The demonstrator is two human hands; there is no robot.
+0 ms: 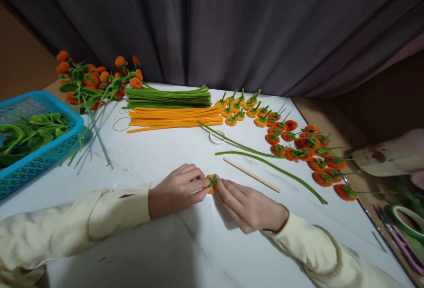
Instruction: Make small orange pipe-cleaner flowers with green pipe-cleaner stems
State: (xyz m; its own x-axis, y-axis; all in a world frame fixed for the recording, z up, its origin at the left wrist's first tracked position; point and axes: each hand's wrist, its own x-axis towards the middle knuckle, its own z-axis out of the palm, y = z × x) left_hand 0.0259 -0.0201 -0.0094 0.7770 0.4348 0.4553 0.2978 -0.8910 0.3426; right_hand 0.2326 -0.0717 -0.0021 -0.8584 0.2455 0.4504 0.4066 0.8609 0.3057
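Between my two hands is a small orange pipe-cleaner fruit [211,190] with a green top, low over the white table. My left hand [179,189] pinches its left side between thumb and fingers. From the right, the fingertips of my right hand [253,206] close on its green top; they cover part of it. Just beyond my right hand lies a thin wooden stick [251,175]. Two loose green pipe cleaners [271,160] stretch behind the stick, one passing over a small white ring [217,136]. An orange bundle of pipe cleaners [172,118] and a green bundle [168,97] lie farther back.
At left stands a blue basket [80,122] of green leaves, near orange-fruited stems [96,78]. Several yellow-orange fruits [261,121] and darker orange fruits [321,178] line the back right. Beyond the right edge are a green tape roll [394,214] and pink-handled scissors [406,248]. A dark curtain [212,27] hangs behind.
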